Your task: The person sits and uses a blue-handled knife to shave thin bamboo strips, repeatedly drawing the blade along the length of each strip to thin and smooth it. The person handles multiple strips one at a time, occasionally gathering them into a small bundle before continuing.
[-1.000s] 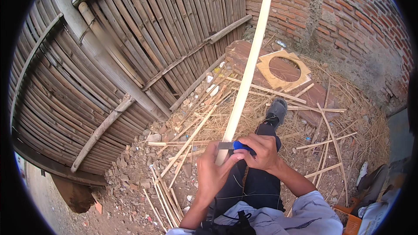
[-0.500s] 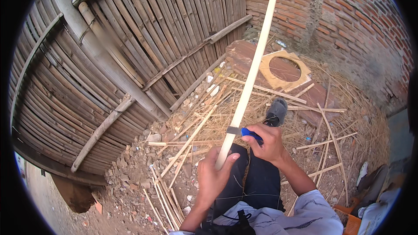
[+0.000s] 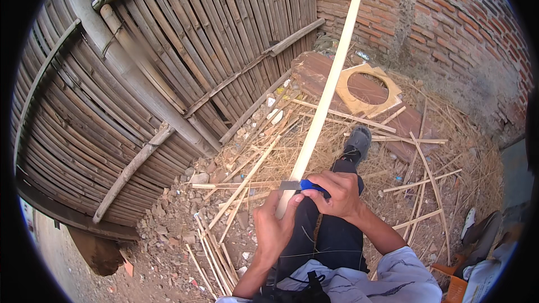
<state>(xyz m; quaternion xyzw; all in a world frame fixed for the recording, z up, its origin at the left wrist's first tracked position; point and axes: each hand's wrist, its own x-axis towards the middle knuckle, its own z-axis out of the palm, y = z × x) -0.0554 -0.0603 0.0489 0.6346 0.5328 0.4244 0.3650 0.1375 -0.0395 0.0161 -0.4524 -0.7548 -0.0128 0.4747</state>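
Observation:
A long, pale bamboo strip [image 3: 327, 92] slants up and away from my lap toward the brick wall. My left hand [image 3: 272, 225] grips its near end, thumb along one side. In my right hand [image 3: 338, 195] is a knife with a blue handle [image 3: 312, 186], held in closed fingers. Its short, flat grey blade [image 3: 289, 186] lies across the strip just beyond my left fingers. My two thumbs are close together there, and I cannot tell whether they touch.
Bamboo strips [image 3: 216, 258] and dry shavings litter the ground around my legs. Ahead, a square board with a round hole [image 3: 351, 101] rests on a brown panel [image 3: 314, 73]. A bamboo fence [image 3: 236, 28] stands at left, a brick wall [image 3: 466, 39] at right.
My right hand has drawn the knife down the strip toward me, until the blade is beside my left hand. The left hand still holds the near end.

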